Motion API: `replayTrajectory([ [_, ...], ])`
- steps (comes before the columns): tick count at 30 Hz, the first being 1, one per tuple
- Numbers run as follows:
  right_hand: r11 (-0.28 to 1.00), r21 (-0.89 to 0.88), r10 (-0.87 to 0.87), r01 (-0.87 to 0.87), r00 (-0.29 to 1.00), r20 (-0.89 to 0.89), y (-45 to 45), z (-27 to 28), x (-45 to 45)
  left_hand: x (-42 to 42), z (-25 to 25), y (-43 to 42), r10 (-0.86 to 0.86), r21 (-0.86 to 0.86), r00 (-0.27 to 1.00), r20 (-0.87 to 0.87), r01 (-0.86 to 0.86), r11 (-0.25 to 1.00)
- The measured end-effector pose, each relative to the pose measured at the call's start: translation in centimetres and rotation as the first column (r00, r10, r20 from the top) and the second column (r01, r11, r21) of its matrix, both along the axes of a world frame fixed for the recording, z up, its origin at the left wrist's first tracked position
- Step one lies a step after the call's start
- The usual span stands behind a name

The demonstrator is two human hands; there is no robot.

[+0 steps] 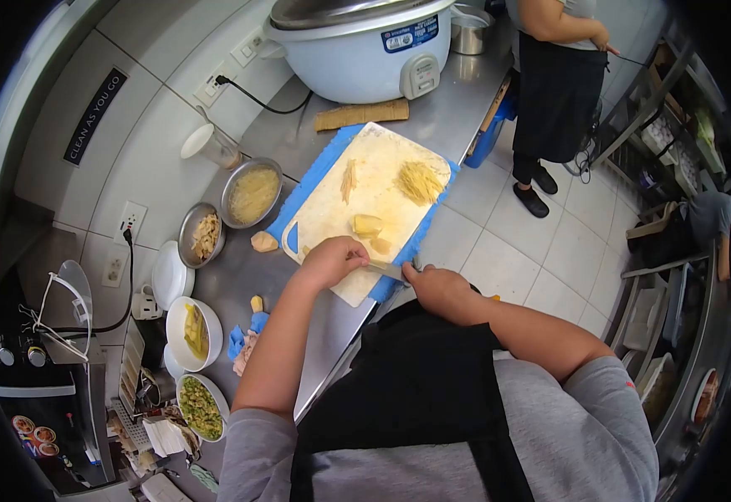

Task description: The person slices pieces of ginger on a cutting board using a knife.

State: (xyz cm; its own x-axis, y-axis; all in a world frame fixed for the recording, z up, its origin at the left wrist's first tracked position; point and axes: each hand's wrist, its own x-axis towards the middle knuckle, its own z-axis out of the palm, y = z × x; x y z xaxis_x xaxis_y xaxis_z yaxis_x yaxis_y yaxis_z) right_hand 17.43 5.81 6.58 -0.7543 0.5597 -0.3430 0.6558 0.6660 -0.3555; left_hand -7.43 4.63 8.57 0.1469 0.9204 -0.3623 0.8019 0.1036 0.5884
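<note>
My right hand (441,291) is wrapped round the handle of a knife (387,269), whose blade lies low over the near edge of the white cutting board (319,201). The fingers of my left hand (334,262) are pinched together at the blade's other end; whether they hold anything more is hidden. Just beyond the blade are a peeled yellow potato piece (367,225) and a thin slice (380,245). Farther up the board lie a pile of thin yellow strips (420,182) and a smaller bunch of strips (349,181). A blue cloth (315,180) is under the board.
Left of the board stand a metal bowl of shreds (253,195), another bowl with peelings (206,236), a potato (264,242) and white bowls (194,333). A large rice cooker (357,50) stands beyond. Another person (549,92) stands at the upper right, near shelves (650,125).
</note>
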Motion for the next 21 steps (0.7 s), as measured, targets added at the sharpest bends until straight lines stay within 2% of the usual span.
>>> replayTrajectory([
  [4,1.000,0.005,0.003,-0.002,0.999,-0.036,-0.3,1.1,0.7,0.5,-0.5,0.4,0.086,0.054,0.993,0.079,-0.090,0.994],
  [9,0.999,-0.044,0.002,-0.003,1.000,-0.030,-0.1,2.2,0.9,0.8,0.1,3.0,0.179,0.247,0.984,-0.008,-0.171,0.954],
  [11,0.998,-0.067,0.010,-0.011,1.000,-0.019,0.2,1.9,0.9,1.0,0.4,3.9,0.201,0.229,0.978,-0.048,-0.185,0.956],
  [13,0.995,-0.097,0.020,-0.021,1.000,-0.009,0.2,1.9,0.8,1.2,0.2,4.2,0.203,0.282,0.956,-0.211,-0.139,0.949],
  [15,0.987,-0.161,-0.005,0.007,1.000,0.010,0.5,2.4,0.9,1.4,0.0,4.1,0.216,0.287,0.956,-0.198,-0.154,0.945],
  [17,0.984,-0.177,-0.004,0.002,1.000,-0.012,0.5,2.0,1.0,1.9,0.2,3.9,0.336,0.460,0.920,-0.202,-0.214,0.862],
  [18,0.982,-0.190,-0.007,0.001,0.999,-0.031,0.6,1.8,1.2,2.1,0.4,3.7,0.335,0.457,0.920,-0.203,-0.214,0.864],
  [20,0.974,-0.229,-0.001,-0.004,1.000,-0.022,1.0,2.0,1.2,2.5,0.3,2.5,0.408,0.645,0.911,0.058,-0.346,0.682],
  [21,0.965,-0.263,0.008,-0.011,1.000,-0.011,1.3,2.1,1.2,2.6,0.1,1.4,0.411,0.640,0.910,0.058,-0.350,0.684],
])
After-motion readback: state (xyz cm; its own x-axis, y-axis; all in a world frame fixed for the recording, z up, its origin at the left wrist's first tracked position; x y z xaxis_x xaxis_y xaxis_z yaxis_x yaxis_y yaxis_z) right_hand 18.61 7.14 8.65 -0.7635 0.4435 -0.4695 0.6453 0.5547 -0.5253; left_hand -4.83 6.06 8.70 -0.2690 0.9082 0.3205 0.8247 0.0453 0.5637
